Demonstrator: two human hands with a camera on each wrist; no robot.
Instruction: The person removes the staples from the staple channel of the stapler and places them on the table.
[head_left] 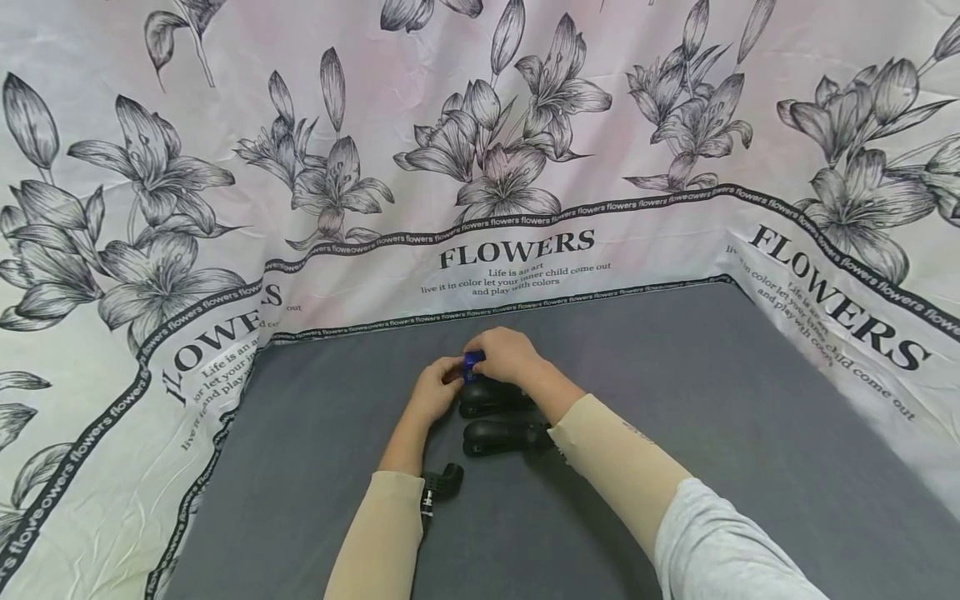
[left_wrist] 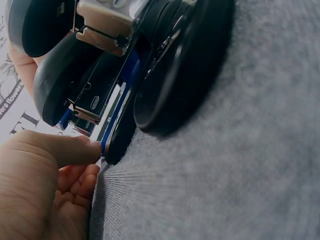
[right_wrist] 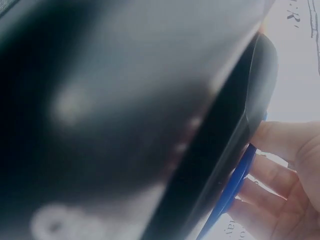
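Left hand point(head_left: 433, 392): gripping, thumb and fingers about the left end of the blue stapler point(head_left: 472, 360); in the left wrist view the thumb tip meets its end and the other fingers curl below.
Right hand point(head_left: 510, 354): gripping the blue stapler too, from the far side; in the right wrist view the thumb touches near its upper end while the fingers lie along its outer edge.
Blue stapler: on the table point(head_left: 315, 500), between the two hands, just right of the left fingers and under the right ones; mostly hidden, only a small patch of blue showing from above.
Farther black stapler point(head_left: 486, 400): just beside the blue stapler on the person's side, screening much of it; its left end lies near the left hand.
Nearer black stapler point(head_left: 498, 437): next in the row toward the person, roughly parallel, its left end free of both hands.
Right forearm: passes above the right ends of both black staplers and hides them; a beige sleeve point(head_left: 622, 467) covers it.
Left forearm: left of the row, also in beige, with a black wrist camera point(head_left: 444, 482) jutting to the right, near the nearer black stapler.
Table: grey, cloth-like surface beneath everything.
Curtain point(head_left: 360, 283): flower-printed, with lettering, behind the table and along both sides.
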